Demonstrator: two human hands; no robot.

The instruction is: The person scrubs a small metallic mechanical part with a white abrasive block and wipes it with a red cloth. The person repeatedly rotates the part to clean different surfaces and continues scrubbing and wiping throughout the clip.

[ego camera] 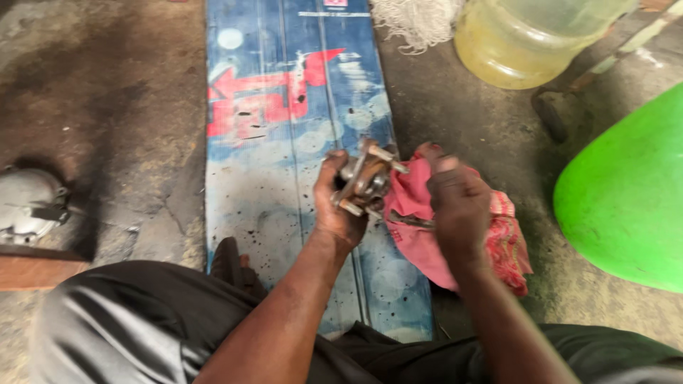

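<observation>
Step in hand: wiping down a small metal part [364, 179], by the look of it. You hold it in your left hand [340, 206] and bring a pink-red rag [427, 238] against it with your right hand [459, 206].

Left hand: fingers curled shut round the near side of the part, thumb up over its top edge. The part sticks out past your fingertips toward the rag, with short studs or pins showing; it is blurred, so its exact kind cannot be told.

Right hand: fingers closed on a bunched fold of the rag, knuckles up, fingertips pointing at the part. The rag touches the part's right side and hangs loose below and behind your palm.

Pose: both forearms come up from your lap and meet in front of you, wrists nearly level, hands just apart with the part between them.

Next move, as a judgement: it calls for a firm left grip while you turn the part, so the rag reaches between the studs.

Beyond your fingertips: a blue painted board [299, 107] on the floor [107, 85]. Well off to the left: a grey metal housing [32, 203]. Ahead and right: a yellowish plastic jug [526, 43]. Right of your right hand: a green plastic seat [626, 192].
</observation>
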